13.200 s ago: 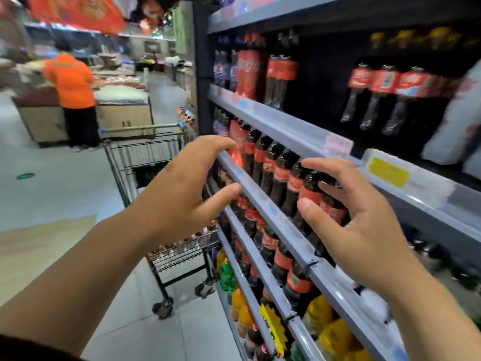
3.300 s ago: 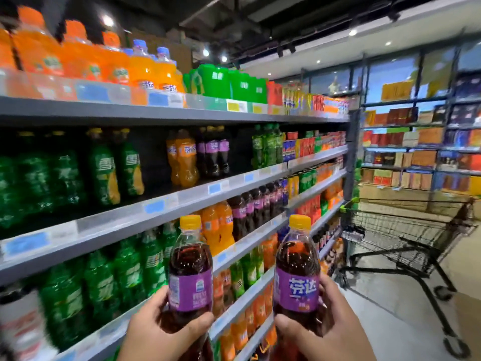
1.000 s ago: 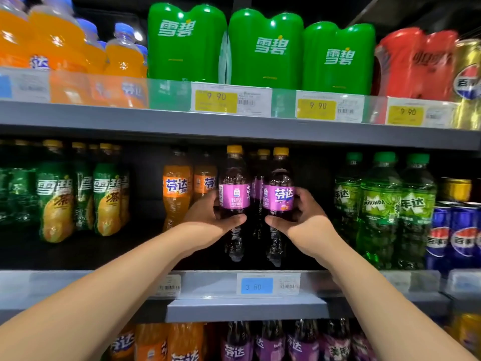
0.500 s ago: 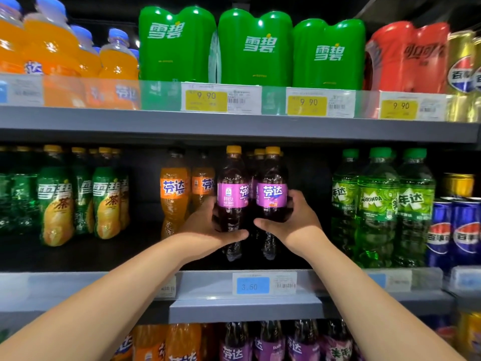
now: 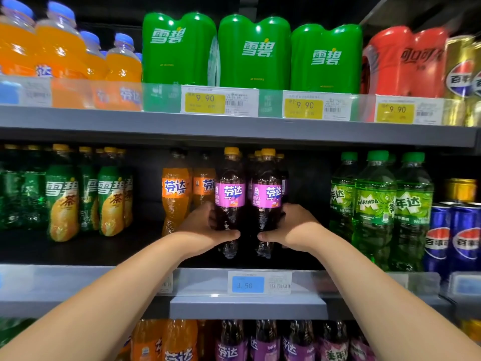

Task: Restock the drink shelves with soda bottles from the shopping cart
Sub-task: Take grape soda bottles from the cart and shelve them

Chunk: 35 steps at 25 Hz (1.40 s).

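Note:
Two dark grape soda bottles with purple labels and yellow caps stand side by side on the middle shelf (image 5: pixel 247 306). My left hand (image 5: pixel 205 227) grips the left grape bottle (image 5: pixel 230 194) around its lower body. My right hand (image 5: pixel 291 227) grips the right grape bottle (image 5: pixel 266 194) the same way. Both bottles are upright, and their bases look close to the shelf floor. More grape bottles stand behind them. The shopping cart is out of view.
Orange soda bottles (image 5: pixel 174 194) stand just left of the grape ones, green lemon-tea bottles (image 5: pixel 62 201) further left. Green Mirinda bottles (image 5: pixel 374 204) and blue cans (image 5: pixel 453 241) stand to the right. The upper shelf holds green multipacks (image 5: pixel 255 53). Below are more orange and purple bottles.
Both hands have slid lower on the bottles, and the two bottles have turned so their labels face forward. The bottles stay in the same spot on the shelf.

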Tool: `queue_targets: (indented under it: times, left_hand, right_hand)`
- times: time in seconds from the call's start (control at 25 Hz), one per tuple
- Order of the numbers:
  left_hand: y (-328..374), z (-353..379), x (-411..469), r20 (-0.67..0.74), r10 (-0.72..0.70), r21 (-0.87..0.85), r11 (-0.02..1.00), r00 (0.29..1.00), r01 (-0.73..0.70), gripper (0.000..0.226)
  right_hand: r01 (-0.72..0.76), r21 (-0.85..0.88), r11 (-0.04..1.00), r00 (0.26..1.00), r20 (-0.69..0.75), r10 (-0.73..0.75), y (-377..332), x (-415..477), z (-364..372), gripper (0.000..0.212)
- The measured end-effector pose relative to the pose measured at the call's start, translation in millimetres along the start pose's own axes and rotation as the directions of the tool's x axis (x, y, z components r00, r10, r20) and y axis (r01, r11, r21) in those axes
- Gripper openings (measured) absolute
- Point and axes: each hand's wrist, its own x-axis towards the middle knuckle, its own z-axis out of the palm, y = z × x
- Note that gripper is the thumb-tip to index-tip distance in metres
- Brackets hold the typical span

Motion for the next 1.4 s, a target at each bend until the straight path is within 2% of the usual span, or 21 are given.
queue_targets:
  times: [0.08, 0.12, 0.24, 0.32, 0.44, 0.6, 0.72, 1.04, 1.24, 1.4]
  left_hand:
    - [8, -2, 1, -0.037, -0.032, 0.024, 0.999, 0.999, 0.032, 0.088]
    - [12, -4, 3, -0.04, -0.03, -0.014, 0.999, 0.999, 0.03, 0.086]
    - [22, -9, 9, 0.049, 0.033, -0.139, 0.99, 0.998, -0.026, 0.051]
    - [21, -5, 11, 0.078, 0.06, -0.143, 0.989, 0.995, -0.049, 0.046]
    - [11, 0, 13, -0.002, 0.067, -0.148, 0.987, 0.998, -0.067, 0.053]
    - [4, 0, 13, -0.005, 0.075, -0.106, 0.992, 0.997, -0.075, 0.047]
    - [2, 1, 12, -0.045, 0.067, -0.118, 0.99, 0.997, -0.072, 0.053]
    - [0, -1, 12, -0.034, 0.071, 0.001, 0.997, 0.997, -0.071, 0.075]
    - [-1, -1, 11, -0.076, 0.081, 0.044, 0.996, 0.994, -0.078, 0.073]
    - [-4, -1, 11, -0.093, 0.083, 0.06, 0.995, 0.992, -0.077, 0.075]
  right_hand:
    - [0.0, 0.025, 1.0, 0.999, 0.04, -0.001, -2, 2, -5, 0.037]
    - [-0.01, 0.048, 0.999, 0.999, 0.046, 0.007, -3, 0, -6, 0.038]
    - [-0.006, 0.096, 0.995, 1.0, -0.001, 0.007, 1, -2, 3, 0.052]
    - [-0.004, 0.133, 0.991, 0.999, -0.041, 0.01, 6, -3, 10, 0.058]
    - [0.005, 0.136, 0.991, 0.998, -0.063, 0.004, 14, -2, 13, 0.052]
    - [0.014, 0.128, 0.992, 0.998, -0.055, -0.007, 16, -2, 13, 0.045]
    - [0.022, 0.129, 0.991, 0.998, -0.057, -0.015, 13, -1, 16, 0.04]
    - [0.005, 0.036, 0.999, 0.998, -0.059, -0.002, 9, -3, 19, 0.07]
    - [0.012, 0.096, 0.995, 1.0, -0.017, -0.01, 13, -8, 16, 0.052]
    - [0.027, 0.103, 0.994, 0.999, -0.042, -0.023, 13, -7, 16, 0.049]
